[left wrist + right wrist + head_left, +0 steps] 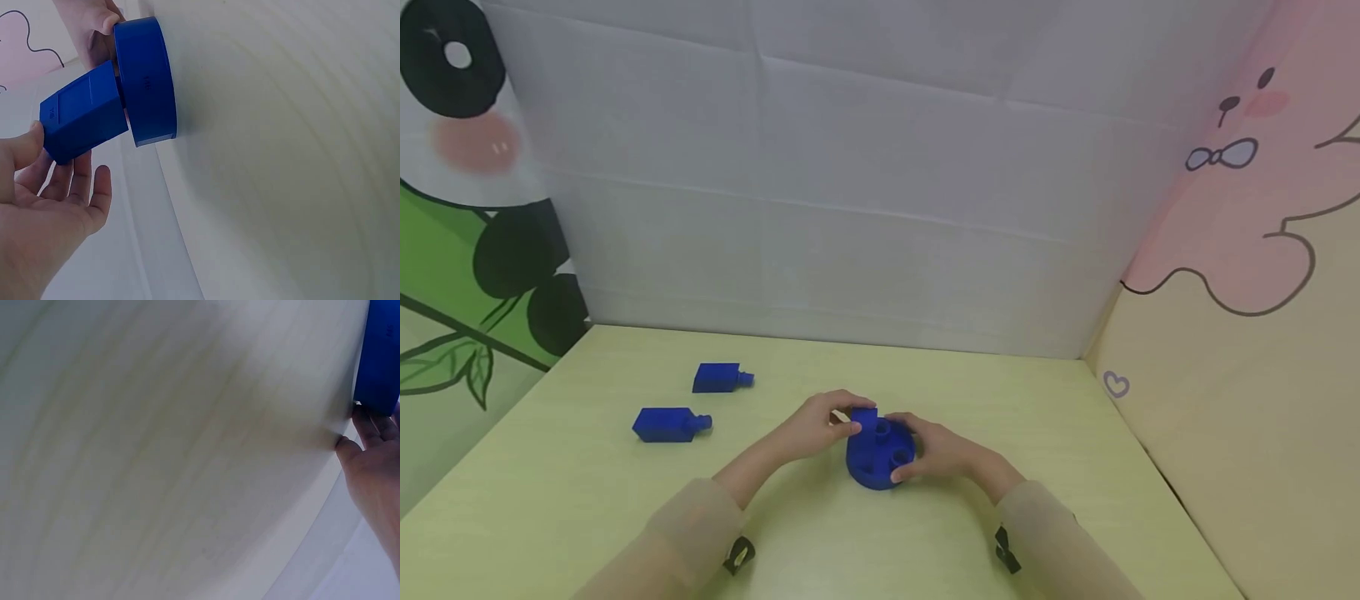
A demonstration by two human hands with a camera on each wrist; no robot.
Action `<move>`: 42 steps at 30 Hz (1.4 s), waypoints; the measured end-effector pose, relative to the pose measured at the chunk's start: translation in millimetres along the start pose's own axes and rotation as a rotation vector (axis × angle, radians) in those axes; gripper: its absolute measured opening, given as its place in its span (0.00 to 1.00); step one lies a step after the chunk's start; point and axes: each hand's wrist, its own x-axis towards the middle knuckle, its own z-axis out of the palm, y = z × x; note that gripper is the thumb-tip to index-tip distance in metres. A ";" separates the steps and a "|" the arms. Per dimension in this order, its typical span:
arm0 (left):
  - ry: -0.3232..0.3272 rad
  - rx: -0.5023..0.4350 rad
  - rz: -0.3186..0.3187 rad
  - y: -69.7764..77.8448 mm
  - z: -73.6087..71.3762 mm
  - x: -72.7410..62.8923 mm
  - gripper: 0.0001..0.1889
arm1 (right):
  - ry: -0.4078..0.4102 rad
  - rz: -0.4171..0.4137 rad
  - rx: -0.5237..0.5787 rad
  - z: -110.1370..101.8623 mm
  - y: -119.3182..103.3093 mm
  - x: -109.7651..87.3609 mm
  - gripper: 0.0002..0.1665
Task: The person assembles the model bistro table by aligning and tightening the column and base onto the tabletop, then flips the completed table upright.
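A round blue base with raised round sockets on top sits on the table. The left hand pinches a blue bottle-shaped block by its wide end, thumb on one side and fingers on the other. In the left wrist view this block is tilted, with its narrow end at the top of the base. From the right side, the right hand grips the rim of the base, thumb at the near edge. Only part of the base shows in the right wrist view, by the right fingertips.
Two more blue bottle-shaped blocks, one farther back and one nearer, lie on their sides at the left of the pale table. A white panel closes off the back. Panels with cartoon drawings flank the table.
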 end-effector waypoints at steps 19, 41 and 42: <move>0.326 0.024 -0.345 16.2 29.4 5.5 0.32 | -0.003 0.000 -0.002 1.4 -0.7 2.4 0.52; 0.173 -0.055 -0.157 0.2 21.4 -2.2 0.19 | -0.012 0.023 0.018 4.9 0.0 6.0 0.52; 0.153 -0.057 -0.143 0.2 19.9 -2.9 0.19 | -0.013 0.024 0.021 4.9 -0.3 6.0 0.52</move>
